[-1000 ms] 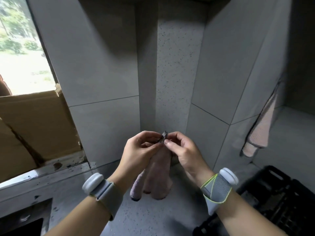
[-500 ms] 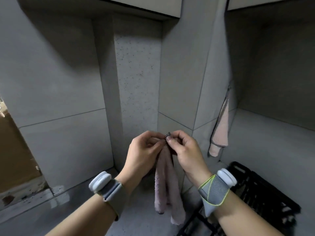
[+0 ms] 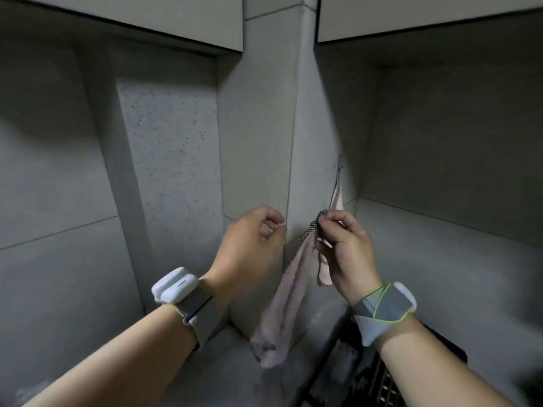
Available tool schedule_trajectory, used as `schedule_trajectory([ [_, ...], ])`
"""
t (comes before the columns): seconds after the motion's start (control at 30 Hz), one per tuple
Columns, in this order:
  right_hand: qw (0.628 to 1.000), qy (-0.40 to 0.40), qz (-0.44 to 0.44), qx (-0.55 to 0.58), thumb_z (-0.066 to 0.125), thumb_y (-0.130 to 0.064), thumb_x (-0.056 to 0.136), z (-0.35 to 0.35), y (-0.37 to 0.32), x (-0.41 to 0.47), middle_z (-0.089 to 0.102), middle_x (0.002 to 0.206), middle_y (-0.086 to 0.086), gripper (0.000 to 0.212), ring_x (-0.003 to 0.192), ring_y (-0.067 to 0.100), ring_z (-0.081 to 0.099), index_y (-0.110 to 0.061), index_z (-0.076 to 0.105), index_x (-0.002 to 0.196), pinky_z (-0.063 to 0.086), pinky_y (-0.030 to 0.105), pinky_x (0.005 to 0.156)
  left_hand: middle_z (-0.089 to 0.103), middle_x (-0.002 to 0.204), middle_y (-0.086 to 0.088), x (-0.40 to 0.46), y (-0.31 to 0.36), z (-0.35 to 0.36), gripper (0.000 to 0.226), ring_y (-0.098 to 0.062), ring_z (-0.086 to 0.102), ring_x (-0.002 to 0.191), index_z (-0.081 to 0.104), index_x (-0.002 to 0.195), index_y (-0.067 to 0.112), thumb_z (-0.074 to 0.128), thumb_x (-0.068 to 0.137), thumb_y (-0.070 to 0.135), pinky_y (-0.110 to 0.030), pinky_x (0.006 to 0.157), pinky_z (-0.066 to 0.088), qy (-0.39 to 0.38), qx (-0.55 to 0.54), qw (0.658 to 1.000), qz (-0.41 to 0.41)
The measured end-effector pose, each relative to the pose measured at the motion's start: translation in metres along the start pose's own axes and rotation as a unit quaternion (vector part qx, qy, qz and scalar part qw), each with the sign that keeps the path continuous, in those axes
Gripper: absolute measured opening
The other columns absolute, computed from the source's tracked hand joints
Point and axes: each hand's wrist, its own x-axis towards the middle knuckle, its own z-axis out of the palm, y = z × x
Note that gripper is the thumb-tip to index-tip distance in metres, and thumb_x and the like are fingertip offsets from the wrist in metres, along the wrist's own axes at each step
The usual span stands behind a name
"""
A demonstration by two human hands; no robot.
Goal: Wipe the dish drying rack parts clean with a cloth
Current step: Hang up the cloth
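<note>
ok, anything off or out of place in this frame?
Nothing stands out. The right hand pinches the pink cloth by its loop, the cloth hanging free; the left hand holds nothing. The black rack sits on the counter, undamaged.

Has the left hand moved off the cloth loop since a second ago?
Yes. The left hand has let go and drifted left; only the right hand pinches the loop.
</note>
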Motion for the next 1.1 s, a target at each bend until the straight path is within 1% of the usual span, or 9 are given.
schedule_trajectory([
  [0.07,1.000,0.009,-0.005,0.020,0.057,0.002,0.092,-0.008,-0.004,0.015,0.060,0.076,0.016,0.019,0.059,0.018,0.057,-0.014,0.056,0.082,0.046,0.028,0.059,0.062,0.104,0.011,0.014,-0.002,0.001,0.015,-0.001,0.059,0.092,0.063,0.109,0.028,0.065,0.094,0.026,-0.023,0.084,0.048,0.013,0.012,1.000,0.019],
  [0.17,0.999,0.024,-0.011,0.044,0.052,0.005,0.093,-0.016,-0.001,0.047,0.054,0.067,0.015,0.018,0.053,0.021,0.051,-0.012,0.052,0.085,0.046,0.029,0.054,0.052,0.127,0.006,0.034,-0.006,0.007,0.036,-0.007,0.054,0.114,0.055,0.127,0.025,0.067,0.093,0.025,-0.026,0.096,0.044,0.029,0.025,0.999,0.028],
  [0.27,0.997,0.072,-0.031,0.004,0.053,0.004,0.093,-0.025,-0.001,0.093,0.049,0.064,0.011,0.021,0.047,0.017,0.044,-0.013,0.051,0.081,0.040,0.024,0.046,0.039,0.145,0.002,0.049,-0.009,0.022,0.059,-0.011,0.042,0.131,0.043,0.144,0.023,0.070,0.091,0.026,-0.018,0.105,0.031,0.026,0.026,0.999,0.025],
  [0.37,0.991,0.113,-0.047,-0.044,0.055,0.005,0.091,-0.032,-0.006,0.137,0.048,0.062,0.011,0.018,0.042,0.013,0.042,-0.011,0.052,0.082,0.038,0.022,0.042,0.024,0.158,0.002,0.056,-0.013,0.040,0.078,-0.007,0.026,0.141,0.027,0.154,0.022,0.072,0.090,0.025,-0.009,0.106,0.015,0.017,0.028,0.999,0.038],
  [0.57,0.984,0.150,-0.066,-0.072,0.058,0.006,0.087,-0.036,-0.012,0.195,0.052,0.059,0.008,0.018,0.040,0.011,0.044,-0.010,0.055,0.080,0.038,0.025,0.044,0.014,0.161,0.013,0.060,-0.024,0.052,0.088,0.006,0.018,0.137,0.018,0.156,0.031,0.074,0.089,0.018,-0.013,0.109,0.015,0.031,0.038,0.997,0.051],
  [0.7,0.985,0.152,-0.059,-0.061,0.055,0.007,0.090,-0.035,-0.009,0.210,0.052,0.059,0.007,0.022,0.037,0.009,0.043,-0.012,0.054,0.080,0.039,0.020,0.038,0.013,0.161,0.016,0.059,-0.029,0.048,0.090,-0.002,0.018,0.145,0.015,0.156,0.036,0.074,0.090,0.019,-0.019,0.112,0.018,0.018,0.053,0.997,0.060],
  [0.93,0.985,0.143,-0.055,-0.085,0.054,0.004,0.091,-0.034,-0.005,0.218,0.051,0.060,0.007,0.017,0.037,0.009,0.042,-0.010,0.057,0.083,0.039,0.020,0.038,0.011,0.161,0.020,0.058,-0.030,0.049,0.092,-0.002,0.019,0.145,0.013,0.156,0.039,0.074,0.089,0.021,-0.018,0.111,0.018,0.024,0.053,0.996,0.062],
  [1.03,0.974,0.157,-0.082,-0.143,0.062,-0.008,0.086,-0.036,-0.001,0.217,0.058,0.059,0.005,0.008,0.045,0.014,0.052,-0.014,0.065,0.082,0.047,0.028,0.051,0.011,0.161,0.020,0.058,-0.030,0.049,0.092,-0.002,0.018,0.146,0.013,0.156,0.038,0.074,0.089,0.021,-0.018,0.111,0.018,0.027,0.053,0.996,0.063],
  [1.1,0.937,0.182,-0.116,-0.276,0.064,-0.019,0.084,-0.039,-0.002,0.216,0.069,0.073,0.008,0.009,0.071,0.026,0.065,-0.016,0.073,0.085,0.051,0.035,0.068,0.011,0.161,0.019,0.058,-0.030,0.049,0.092,-0.003,0.018,0.146,0.013,0.157,0.037,0.074,0.090,0.022,-0.018,0.112,0.017,0.028,0.056,0.996,0.063],
])
